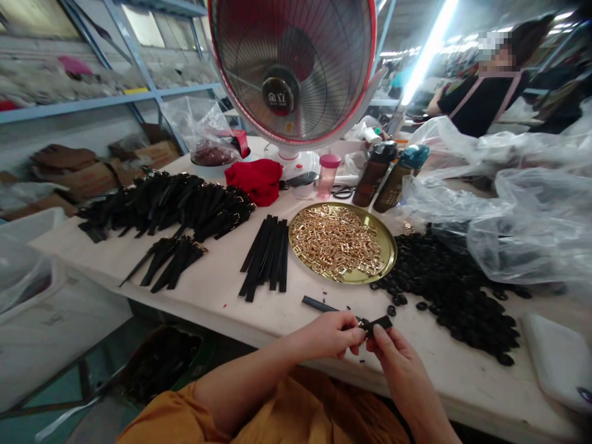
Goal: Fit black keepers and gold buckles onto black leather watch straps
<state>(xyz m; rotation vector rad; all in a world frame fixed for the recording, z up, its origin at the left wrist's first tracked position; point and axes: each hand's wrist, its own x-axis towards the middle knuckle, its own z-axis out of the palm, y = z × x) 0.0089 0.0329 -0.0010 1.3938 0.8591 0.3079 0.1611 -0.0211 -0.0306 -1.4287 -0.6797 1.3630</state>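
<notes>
Together, a person's bare left hand (349, 333) and bare right hand (395, 348) hold a narrow, flat black strap (319, 304) at the near edge of a pale, smooth-topped table (222, 308). The left fingers are pinched narrow on its middle, beside a small glint of metal; the right thumb and fingers close on its short end. Its long tail points left over the tabletop. Just beyond sits a round, gold-coloured tray (388, 243) heaped with small, gold-coloured metal buckles (333, 237). Left of the tray lie flat black strips (266, 256); farther left rises a large pile of black straps with gold-coloured fittings (173, 200). To the right spreads a heap of small, round black pieces (457, 296). Behind stand a translucent pink cup (327, 179), 2 dark bottles (374, 176) and a large, round, red-rimmed fan (300, 74). At upper right, a co-worker in a dark top (483, 108) appears beyond clear plastic bags (546, 209).
</notes>
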